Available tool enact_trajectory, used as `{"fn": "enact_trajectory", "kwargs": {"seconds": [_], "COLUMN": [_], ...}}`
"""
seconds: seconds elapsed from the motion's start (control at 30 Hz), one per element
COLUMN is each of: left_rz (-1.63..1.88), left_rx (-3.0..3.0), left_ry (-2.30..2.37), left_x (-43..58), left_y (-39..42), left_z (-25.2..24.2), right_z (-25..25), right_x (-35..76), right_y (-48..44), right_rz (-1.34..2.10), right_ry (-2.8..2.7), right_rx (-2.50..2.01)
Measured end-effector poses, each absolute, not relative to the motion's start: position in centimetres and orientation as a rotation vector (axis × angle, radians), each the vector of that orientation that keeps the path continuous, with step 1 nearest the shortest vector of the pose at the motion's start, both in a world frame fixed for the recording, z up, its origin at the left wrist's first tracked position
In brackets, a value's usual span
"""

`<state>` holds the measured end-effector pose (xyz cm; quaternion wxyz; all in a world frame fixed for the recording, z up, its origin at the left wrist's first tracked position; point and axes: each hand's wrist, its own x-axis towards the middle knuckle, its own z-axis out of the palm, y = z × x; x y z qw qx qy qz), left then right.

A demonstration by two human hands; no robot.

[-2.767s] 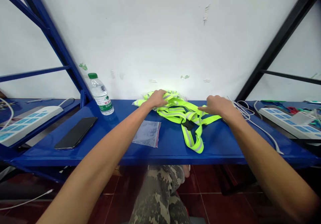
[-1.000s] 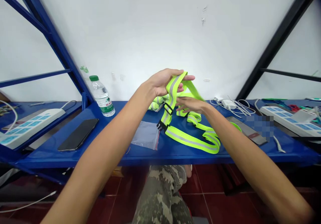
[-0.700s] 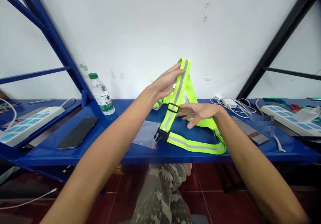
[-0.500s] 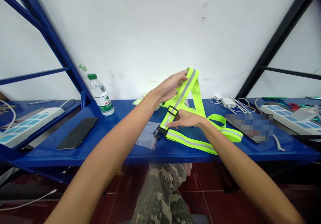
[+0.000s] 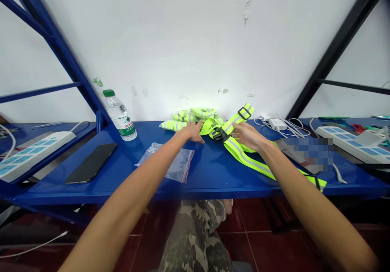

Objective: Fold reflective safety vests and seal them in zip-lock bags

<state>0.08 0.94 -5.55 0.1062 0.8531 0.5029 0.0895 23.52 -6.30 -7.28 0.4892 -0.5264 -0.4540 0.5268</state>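
A neon-yellow reflective belt (image 5: 250,164) with a grey stripe lies in loops on the right half of the blue table. My left hand (image 5: 194,133) has its fingertips closed at the belt's left loop, in front of several bagged neon belts (image 5: 179,121). Further right, my right hand (image 5: 247,136) grips the webbing, its fingers partly hidden. A black buckle (image 5: 224,134) sits just left of the right fingertips. Above that hand a black slider (image 5: 244,113) shows on a strap section that sticks up. An unfolded clear zip bag (image 5: 175,164) lies below my left forearm.
On the left stand a water bottle (image 5: 121,115) and a black phone (image 5: 91,163). To the right are a white charger with cables (image 5: 278,124) and a flat package (image 5: 297,154). Power strips (image 5: 33,152) lie beyond the shelf's metal posts, near the wall.
The raised strap has come down to the table. Both hands have shifted: the left lower and leftward, the right up and rightward with the buckle. More of the clear bag and bagged belts shows.
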Motion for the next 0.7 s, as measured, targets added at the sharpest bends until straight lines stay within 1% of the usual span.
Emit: {"fn": "enact_trajectory", "kwargs": {"seconds": [0.1,0.2,0.27,0.37,0.5,0.6,0.7], "left_rz": [0.27,0.377,0.583,0.921,1.195,1.189,0.997], "left_rx": [2.557,2.51,2.354,1.941,1.508,1.394,1.389], "left_ry": [1.544,1.374,1.204,1.001,0.721,0.648,0.64], "left_x": [0.8,0.4,-0.3,-1.2,-1.9,-2.2,-2.6], "left_y": [0.8,1.2,1.4,1.2,0.4,-0.5,-1.5], "left_z": [-5.7,-3.9,-2.0,1.6,6.0,7.0,5.9], "right_z": [-7.3,-6.6,-5.6,-3.9,-1.7,-1.4,-2.2], "right_x": [22.7,21.7,21.1,20.7,21.3,21.1,19.8], "right_y": [-6.9,-8.2,-8.9,-8.8,-7.3,-6.9,-7.7], "right_rz": [1.322,1.424,1.45,1.36,1.213,1.192,1.241], "right_ry": [-1.159,-1.248,-1.301,-1.249,-1.02,-1.021,-1.143], "right_rx": [-1.085,-0.939,-0.875,-0.88,-0.895,-0.881,-0.963]}}
